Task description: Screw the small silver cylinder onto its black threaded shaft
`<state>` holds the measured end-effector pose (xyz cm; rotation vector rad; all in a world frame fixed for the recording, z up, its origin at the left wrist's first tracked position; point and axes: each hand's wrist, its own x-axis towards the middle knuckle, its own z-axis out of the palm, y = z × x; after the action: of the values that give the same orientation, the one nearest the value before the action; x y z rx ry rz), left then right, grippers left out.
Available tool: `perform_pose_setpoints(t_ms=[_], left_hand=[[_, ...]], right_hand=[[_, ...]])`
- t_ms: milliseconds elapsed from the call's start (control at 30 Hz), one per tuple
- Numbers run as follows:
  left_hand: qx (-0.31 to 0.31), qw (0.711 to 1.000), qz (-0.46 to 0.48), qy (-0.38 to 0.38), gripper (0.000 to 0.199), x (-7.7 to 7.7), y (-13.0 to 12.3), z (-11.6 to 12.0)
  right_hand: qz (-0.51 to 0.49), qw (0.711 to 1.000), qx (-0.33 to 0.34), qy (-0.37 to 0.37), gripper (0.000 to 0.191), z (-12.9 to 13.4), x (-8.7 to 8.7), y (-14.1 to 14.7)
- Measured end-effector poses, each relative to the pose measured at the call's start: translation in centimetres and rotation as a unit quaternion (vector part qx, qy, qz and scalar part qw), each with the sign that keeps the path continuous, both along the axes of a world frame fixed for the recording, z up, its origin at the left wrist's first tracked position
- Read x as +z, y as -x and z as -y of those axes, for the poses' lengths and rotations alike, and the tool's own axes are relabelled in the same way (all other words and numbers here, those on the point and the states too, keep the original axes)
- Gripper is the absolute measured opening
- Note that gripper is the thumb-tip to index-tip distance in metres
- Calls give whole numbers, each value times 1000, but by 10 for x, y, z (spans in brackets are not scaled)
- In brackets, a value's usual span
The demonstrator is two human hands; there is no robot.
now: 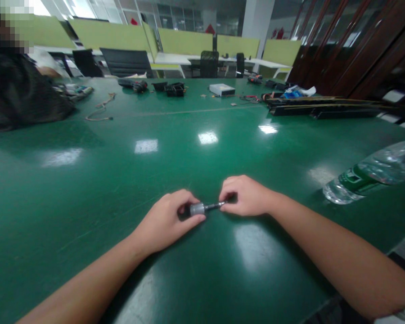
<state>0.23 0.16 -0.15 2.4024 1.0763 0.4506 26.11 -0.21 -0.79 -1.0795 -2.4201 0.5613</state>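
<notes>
Small tool showing grey barrel, thin dark shaft. Left hand clamping barrel, fingers curling round; right hand pinching shaft's end.

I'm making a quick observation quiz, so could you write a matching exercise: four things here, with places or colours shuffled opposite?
1. bottle
2. left hand
3. right hand
4. pale box

A. at the thin end of the small tool
B. toward the far side of the table
C. clear, with a green label
D. around the thick end of the small tool

Pairs: 1-C, 2-D, 3-A, 4-B
</notes>
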Motion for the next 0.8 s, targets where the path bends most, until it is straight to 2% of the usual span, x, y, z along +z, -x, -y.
perform_pose_setpoints(t_ms=[333, 633, 800], left_hand=[[1, 1000, -2, -4, 25, -1, 1, -1], [0, 1000, -1, 0, 26, -1, 0, -1], [-8, 1000, 15, -5, 24, -6, 2, -3]], right_hand=[[0, 1000, -11, 21, 5, -5, 4, -15], [7, 1000, -15, 20, 7, -2, 4, -8], [-1, 1000, 22, 1, 16, -1, -3, 6]])
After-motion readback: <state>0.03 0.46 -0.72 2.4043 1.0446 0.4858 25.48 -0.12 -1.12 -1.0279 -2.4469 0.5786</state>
